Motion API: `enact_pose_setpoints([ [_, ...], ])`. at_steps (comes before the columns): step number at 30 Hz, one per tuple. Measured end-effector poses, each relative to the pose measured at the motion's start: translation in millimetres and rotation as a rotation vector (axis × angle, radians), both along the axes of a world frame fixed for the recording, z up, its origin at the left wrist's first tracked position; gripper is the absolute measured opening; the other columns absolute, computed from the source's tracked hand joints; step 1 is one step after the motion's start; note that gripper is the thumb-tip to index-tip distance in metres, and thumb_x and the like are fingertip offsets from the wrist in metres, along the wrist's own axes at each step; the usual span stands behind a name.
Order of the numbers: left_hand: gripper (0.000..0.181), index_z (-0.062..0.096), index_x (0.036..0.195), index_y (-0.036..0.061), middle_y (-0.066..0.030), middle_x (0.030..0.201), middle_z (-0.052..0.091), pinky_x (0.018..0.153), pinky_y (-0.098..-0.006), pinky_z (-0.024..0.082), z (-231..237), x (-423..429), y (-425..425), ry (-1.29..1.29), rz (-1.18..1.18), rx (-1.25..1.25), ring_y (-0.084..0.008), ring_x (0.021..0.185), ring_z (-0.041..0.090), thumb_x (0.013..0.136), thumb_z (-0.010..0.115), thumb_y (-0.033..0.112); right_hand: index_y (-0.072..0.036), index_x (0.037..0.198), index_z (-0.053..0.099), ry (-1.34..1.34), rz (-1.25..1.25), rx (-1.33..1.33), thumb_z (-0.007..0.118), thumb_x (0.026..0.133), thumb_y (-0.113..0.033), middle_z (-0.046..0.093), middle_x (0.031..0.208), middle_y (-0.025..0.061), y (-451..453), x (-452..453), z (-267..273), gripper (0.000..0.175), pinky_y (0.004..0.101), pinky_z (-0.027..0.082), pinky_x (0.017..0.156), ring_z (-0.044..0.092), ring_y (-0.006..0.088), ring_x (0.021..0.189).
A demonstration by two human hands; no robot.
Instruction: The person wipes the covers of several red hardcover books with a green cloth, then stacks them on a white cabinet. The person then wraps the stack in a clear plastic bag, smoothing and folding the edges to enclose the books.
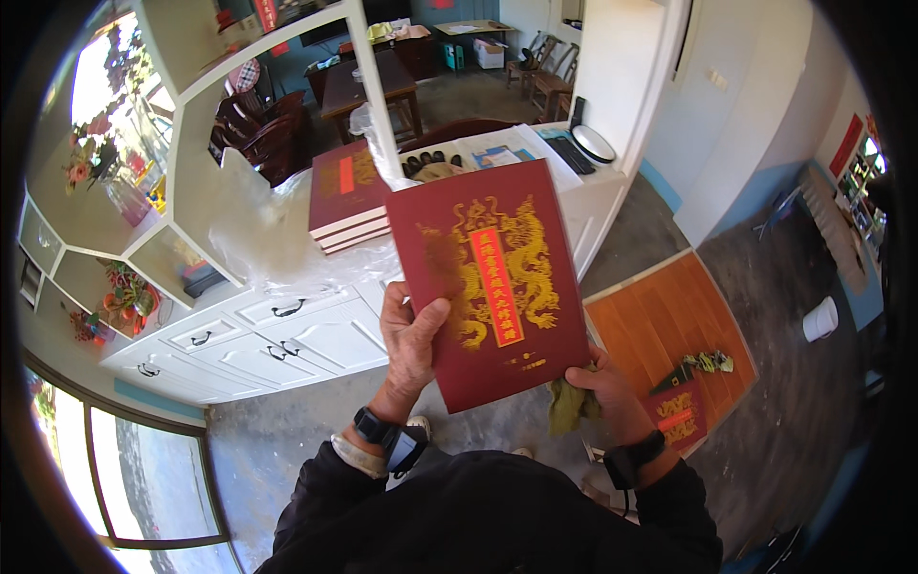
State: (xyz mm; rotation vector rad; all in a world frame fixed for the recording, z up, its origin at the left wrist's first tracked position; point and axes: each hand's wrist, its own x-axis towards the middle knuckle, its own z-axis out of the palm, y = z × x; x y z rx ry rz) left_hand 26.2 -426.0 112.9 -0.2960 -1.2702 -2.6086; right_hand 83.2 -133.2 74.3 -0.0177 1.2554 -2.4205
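A dark red hardcover book is held up in front of me, its cover printed with gold dragons and a bright red panel bearing writing. My left hand grips its left edge, thumb on the cover. At the lower right corner, my right hand pinches the book and also holds an olive-green cloth, which hangs below it. Gold print on the left of the cover looks darkened or smudged. Beyond the book, a stack of similar red books lies on the white cabinet top, beside crumpled clear plastic wrap.
White cabinets with black handles run along the left. On the right, a wooden-topped table bears another red book and a crumpled cloth. A white bucket is farther right. Black gloves lie on the counter.
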Motion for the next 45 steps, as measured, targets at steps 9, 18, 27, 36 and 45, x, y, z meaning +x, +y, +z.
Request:
enact_pose_setpoints([
  [9,0.017,0.059,0.108,0.0058,-0.0153,0.107,0.072,0.079,-0.0383,0.063,-9.6,-37.6,-185.7,-0.177,0.141,0.190,-0.0230,0.090,0.072,0.097,0.072,0.007,-0.006,0.139,0.060,0.018,0.137,0.067,0.069,0.102,-0.020,0.070,0.120,0.0054,-181.3,-67.5,18.8,0.041,0.0323,0.056,0.093,0.069,0.0151,0.105],
  [18,0.030,0.049,0.113,-0.0027,-0.0219,0.108,0.067,0.079,-0.0379,0.064,3.0,-119.6,-287.6,-0.298,0.242,0.035,-0.0253,0.090,0.073,0.097,0.070,0.012,-0.006,0.131,0.062,-0.042,0.156,0.019,0.064,0.106,-0.028,0.069,0.114,0.0052,-319.8,-120.0,25.1,0.034,0.0308,0.057,0.089,0.068,0.0134,0.100],
  [27,0.039,0.044,0.116,-0.0028,-0.0232,0.114,0.064,0.084,-0.0422,0.065,6.1,-219.5,-305.5,-0.319,0.131,0.016,-0.0299,0.096,0.072,0.094,0.072,0.013,-0.005,0.128,0.061,0.077,0.155,0.095,0.064,0.107,-0.027,0.066,0.109,0.0042,-329.1,-144.1,27.6,0.031,0.0289,0.055,0.085,0.065,0.0117,0.094],
  [36,0.039,0.047,0.116,-0.0069,-0.0207,0.111,0.066,0.082,-0.0397,0.064,-18.3,-312.5,-306.7,-0.286,-0.013,-0.036,-0.0285,0.097,0.072,0.095,0.072,0.014,-0.003,0.129,0.061,0.058,0.007,0.063,0.064,0.106,-0.023,0.069,0.110,0.0076,-292.2,-154.1,28.7,0.031,0.0305,0.057,0.085,0.068,0.0145,0.094],
  [45,0.034,0.067,0.106,-0.0107,-0.0169,0.100,0.072,0.073,-0.0360,0.061,-19.6,-315.5,-302.2,-0.131,0.069,-0.240,-0.0231,0.084,0.072,0.096,0.073,0.022,-0.003,0.130,0.059,0.000,-0.025,0.071,0.064,0.105,-0.024,0.070,0.113,0.0109,-269.6,-155.0,12.8,0.033,0.0332,0.060,0.086,0.071,0.0177,0.095],
])
